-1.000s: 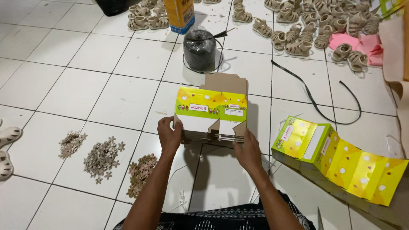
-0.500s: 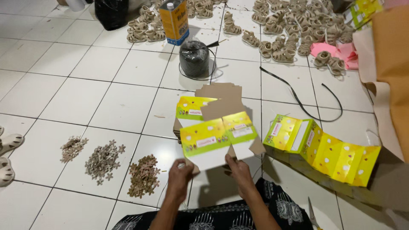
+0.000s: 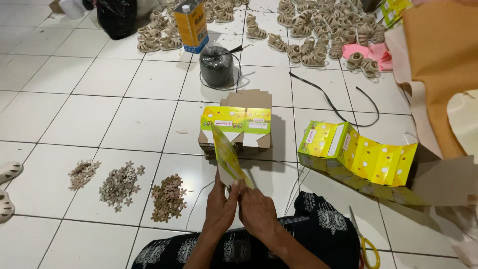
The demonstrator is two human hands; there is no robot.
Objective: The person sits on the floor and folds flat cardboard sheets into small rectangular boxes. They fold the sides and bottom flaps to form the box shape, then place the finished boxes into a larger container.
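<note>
Both hands pinch the lower end of a flat yellow box point(image 3: 228, 155): left hand point(image 3: 219, 208) and right hand point(image 3: 256, 211) side by side. Its long axis runs toward eleven o'clock, and the stack of flat boxes point(image 3: 236, 129) lies at twelve.

Scissors point(image 3: 366, 244) handles and sandal point(image 3: 9, 172) are cut off by frame edges.

I see bright, even light from overhead; the white floor tiles point(image 3: 74, 119) carry a soft sheen without hard glare. Shadows are short and faint beside the box stack point(image 3: 239, 132). Focus is sharp, with edges slightly bowed.
</note>
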